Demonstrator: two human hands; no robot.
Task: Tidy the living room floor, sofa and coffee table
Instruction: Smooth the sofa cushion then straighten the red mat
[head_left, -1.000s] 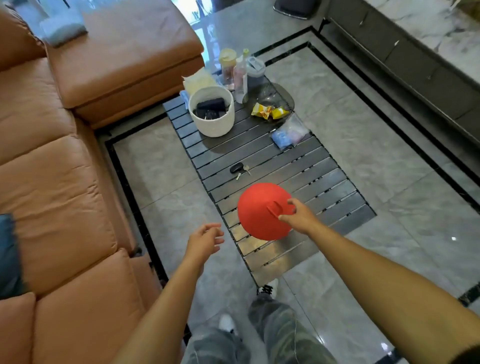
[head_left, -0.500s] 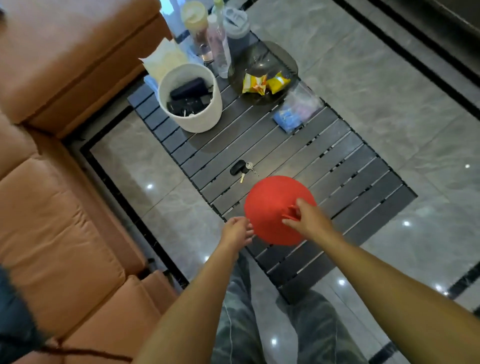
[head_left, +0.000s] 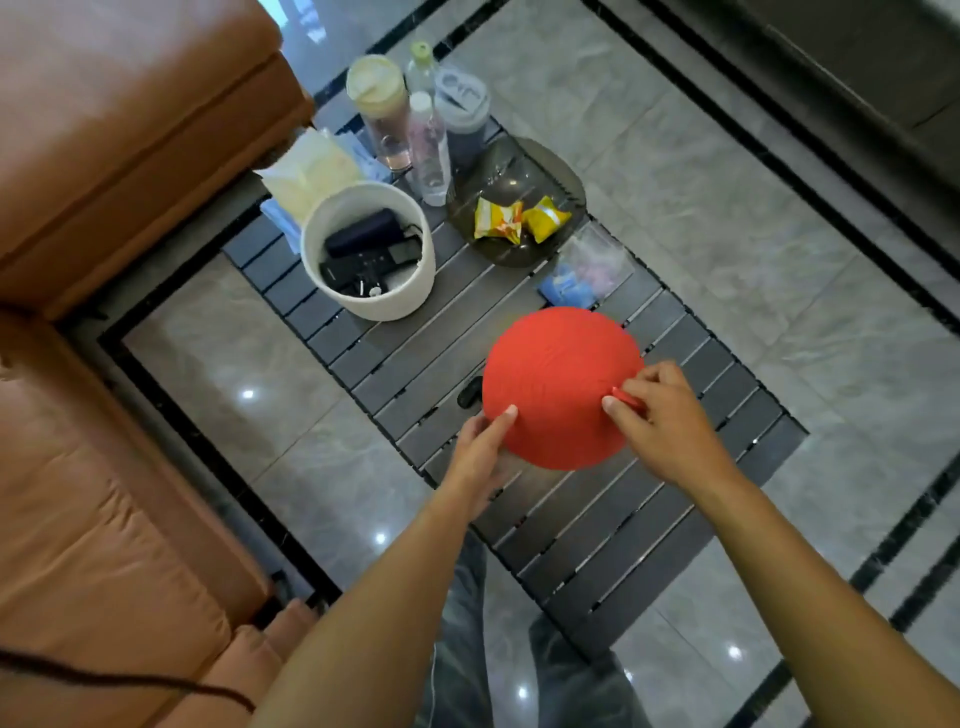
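Both arms reach out over the slatted desk (head_left: 597, 545), holding a red disc (head_left: 556, 379) above its middle. The right hand (head_left: 662, 421) has a narrow pinching grip on the disc's small tab, and the left hand (head_left: 480, 452) grips the near rim, thumb on top. Open slats run to the near edge. A white tub (head_left: 400, 301) stands beyond, and the sofa (head_left: 104, 467) is to the left.

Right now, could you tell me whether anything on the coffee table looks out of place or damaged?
Nothing looks spilled or damaged. A black key fob lies loose on the coffee table slats, partly hidden by the red disc, and a clear bag lies loose beside the dark plate.
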